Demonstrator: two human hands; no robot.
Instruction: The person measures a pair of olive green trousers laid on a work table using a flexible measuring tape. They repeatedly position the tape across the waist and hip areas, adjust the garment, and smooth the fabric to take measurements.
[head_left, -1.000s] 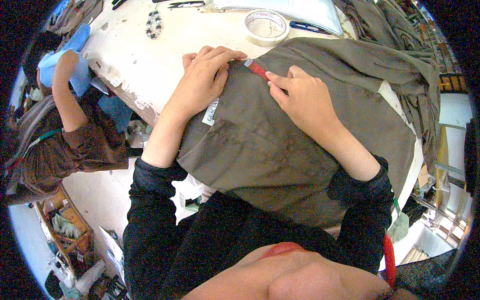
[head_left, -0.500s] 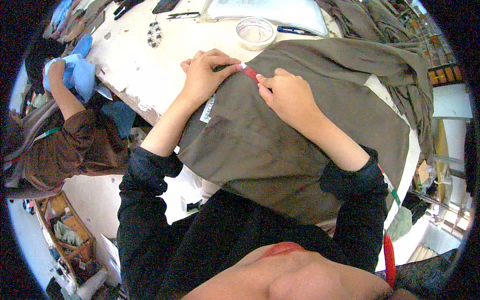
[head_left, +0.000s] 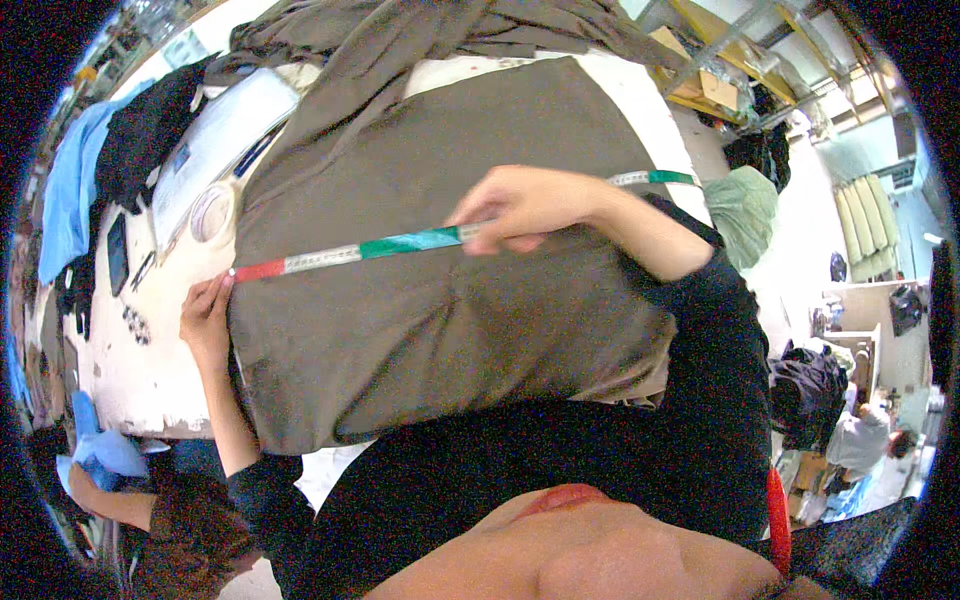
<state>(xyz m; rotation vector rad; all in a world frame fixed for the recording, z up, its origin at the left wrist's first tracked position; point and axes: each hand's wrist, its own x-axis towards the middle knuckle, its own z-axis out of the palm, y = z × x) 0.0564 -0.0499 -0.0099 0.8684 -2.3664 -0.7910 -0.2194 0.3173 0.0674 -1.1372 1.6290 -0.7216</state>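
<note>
A dark brown garment (head_left: 420, 335) lies spread across the table in front of me. Over it runs a tape measure (head_left: 322, 258) with red, white and green bands, stretched nearly straight from left to right. My left hand (head_left: 207, 318) pinches the red end of the tape at the garment's left edge. Farther along, my right hand (head_left: 535, 205), slightly blurred, has its fingers closed around the tape above the fabric. Past that hand, more of the tape shows by my right sleeve.
On the table's left lie a roll of tape (head_left: 230, 220), a blue pen-like tool (head_left: 262, 147) and a dark phone (head_left: 117, 255). More brown fabric (head_left: 460, 30) is bunched at the back. A green bag (head_left: 742, 215) sits right; another person's arm (head_left: 115, 505) is lower left.
My view has turned to the right. My hands have gone from close together at the tape's red end to far apart, the right one farther along the tape, which now spans the garment.
</note>
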